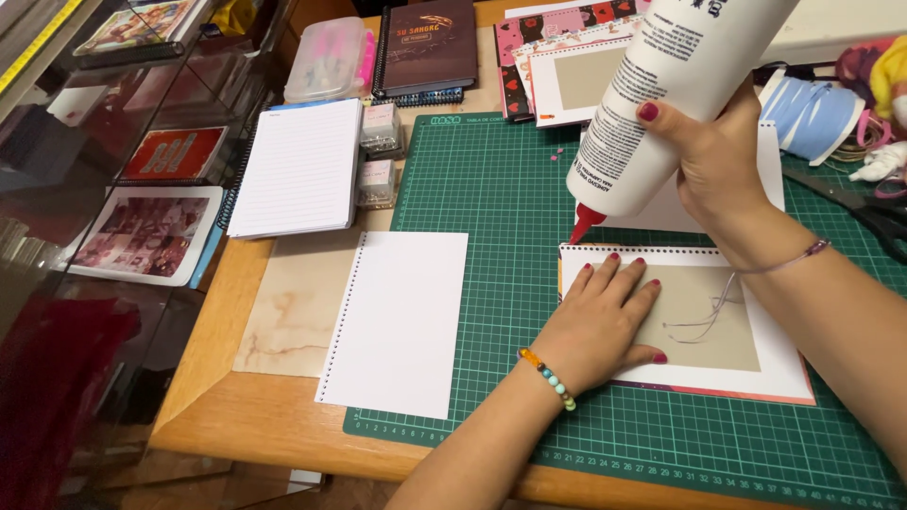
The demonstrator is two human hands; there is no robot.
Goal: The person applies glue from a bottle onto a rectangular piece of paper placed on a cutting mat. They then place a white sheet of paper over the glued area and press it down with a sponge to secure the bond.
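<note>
My right hand (720,156) grips a big white glue bottle (661,90) tilted down, its red nozzle (584,225) touching the top left corner of a punched cover sheet (784,364). That sheet is white with a tan cardboard panel (709,326) in its middle and lies on the green cutting mat (491,189). My left hand (605,321) lies flat on the sheet's left part, fingers spread, pressing it down. Thin threads from my right wrist band hang over the tan panel.
A blank punched white sheet (397,321) lies at the mat's left edge, partly over a marbled sheet (288,312). A lined pad (298,165), two small clear boxes (378,156), a dark spiral notebook (425,47), patterned covers (567,66), blue ribbon (812,113) and scissors (874,212) ring the mat.
</note>
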